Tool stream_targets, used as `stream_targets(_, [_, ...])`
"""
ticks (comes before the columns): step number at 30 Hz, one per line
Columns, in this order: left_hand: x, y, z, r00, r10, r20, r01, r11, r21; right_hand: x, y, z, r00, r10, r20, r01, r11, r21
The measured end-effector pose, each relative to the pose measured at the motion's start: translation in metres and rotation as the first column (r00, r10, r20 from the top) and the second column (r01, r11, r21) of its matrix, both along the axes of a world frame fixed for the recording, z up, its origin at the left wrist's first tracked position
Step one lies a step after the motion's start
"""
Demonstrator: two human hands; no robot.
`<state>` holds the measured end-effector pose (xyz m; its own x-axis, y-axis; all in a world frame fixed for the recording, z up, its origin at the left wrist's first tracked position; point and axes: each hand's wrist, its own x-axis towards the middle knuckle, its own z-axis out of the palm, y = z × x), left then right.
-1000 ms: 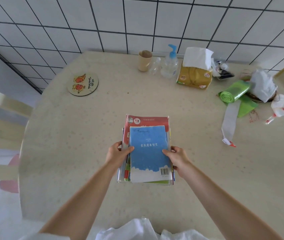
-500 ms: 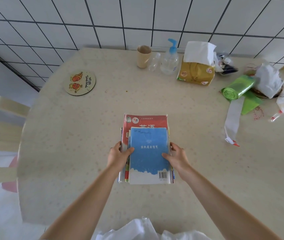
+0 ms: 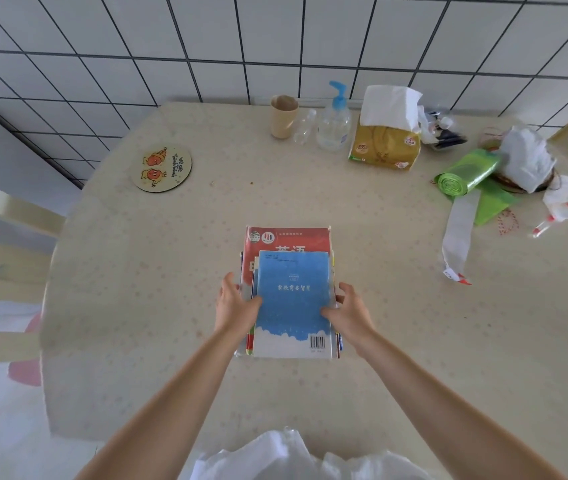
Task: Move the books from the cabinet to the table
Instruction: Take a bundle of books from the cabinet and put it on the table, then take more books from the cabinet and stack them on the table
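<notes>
A stack of books (image 3: 292, 271) lies flat on the beige table (image 3: 157, 271), near the middle. A blue book (image 3: 293, 299) is on top, and under it a red one (image 3: 289, 237) sticks out at the far end. My left hand (image 3: 234, 306) grips the stack's left edge with its thumb on the blue cover. At the stack's right edge is my right hand (image 3: 350, 311), thumb on the cover and fingers slightly spread along the side. The cabinet is out of view.
Along the far wall stand a beige cup (image 3: 283, 116), a pump bottle (image 3: 333, 123) and a tissue pack (image 3: 384, 140). A green bag roll (image 3: 466, 173) and crumpled white bags (image 3: 526, 157) lie at the right. A round coaster (image 3: 162, 167) sits far left. A chair (image 3: 1, 237) stands left of the table.
The stack has come down to rest on the table, slightly further from me. My right hand's fingers have spread a little at the edge.
</notes>
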<state>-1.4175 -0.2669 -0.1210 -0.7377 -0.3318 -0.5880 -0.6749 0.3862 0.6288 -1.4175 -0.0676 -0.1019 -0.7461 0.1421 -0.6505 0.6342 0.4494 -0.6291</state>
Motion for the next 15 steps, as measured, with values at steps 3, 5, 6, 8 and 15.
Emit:
stream_targets(3, [0.007, 0.001, 0.01, 0.994, -0.072, -0.077, 0.067, 0.996, -0.058, 0.011, 0.007, 0.005, 0.999, 0.035, -0.012, -0.035, 0.999, 0.01])
stream_targets(5, [0.013, 0.002, 0.016, 0.985, -0.12, -0.122, 0.108, 0.989, -0.104, 0.018, 0.013, 0.005, 0.999, 0.03, -0.018, -0.029, 0.999, 0.02])
stream_targets(6, [0.019, 0.003, 0.018, 0.979, -0.144, -0.145, 0.126, 0.983, -0.131, 0.023, 0.017, 0.004, 0.999, 0.024, -0.03, -0.024, 1.0, 0.021])
stream_targets(8, [0.03, 0.008, 0.02, 0.963, -0.192, -0.186, 0.161, 0.972, -0.172, 0.032, 0.023, 0.003, 0.998, 0.027, -0.062, -0.025, 0.999, 0.029])
stream_targets(15, [0.07, 0.044, 0.014, 0.907, -0.283, -0.312, 0.218, 0.949, -0.227, 0.072, 0.05, 0.005, 0.98, 0.077, -0.182, -0.069, 0.996, 0.048])
